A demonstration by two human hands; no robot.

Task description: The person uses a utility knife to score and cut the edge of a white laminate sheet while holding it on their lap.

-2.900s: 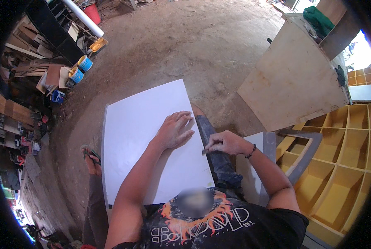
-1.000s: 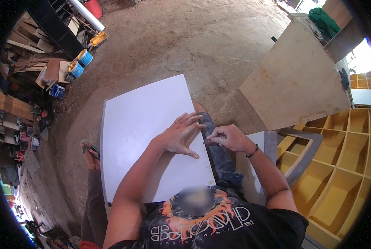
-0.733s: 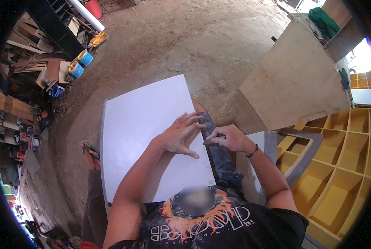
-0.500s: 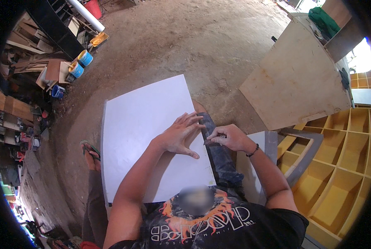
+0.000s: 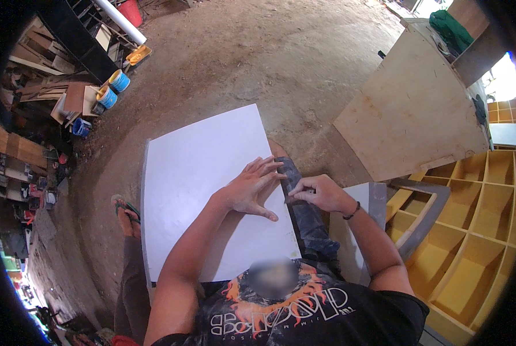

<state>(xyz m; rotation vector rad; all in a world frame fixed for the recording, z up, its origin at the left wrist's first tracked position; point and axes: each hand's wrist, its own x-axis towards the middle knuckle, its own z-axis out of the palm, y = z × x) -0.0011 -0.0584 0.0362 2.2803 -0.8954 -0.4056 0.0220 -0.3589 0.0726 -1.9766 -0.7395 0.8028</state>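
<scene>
A large white panel (image 5: 194, 167) with a grey left edge lies across my lap. Flat on it near the right edge rests my left hand (image 5: 247, 189), its fingers and thumb spread, the fingertips reaching the edge. Just beyond that same edge, over my dark trouser leg (image 5: 312, 230), my right hand (image 5: 324, 193) is closed in a pinch. Something small and dark seems to be between its thumb and fingers; the fingers mostly hide it, and I cannot make out its kind.
Beside my right arm stand a white, grey-edged board (image 5: 350, 225) and a grey-edged frame (image 5: 422, 222) against a yellow compartmented cabinet (image 5: 477, 254). A big plywood box (image 5: 413, 109) stands beyond. Paint buckets (image 5: 107, 97) and wood scraps (image 5: 38, 92) line the left of the dirt floor (image 5: 240, 57).
My right hand has shifted very slightly along the panel's edge, and the dark bit in its fingers shows less. My left hand stays in place on the panel.
</scene>
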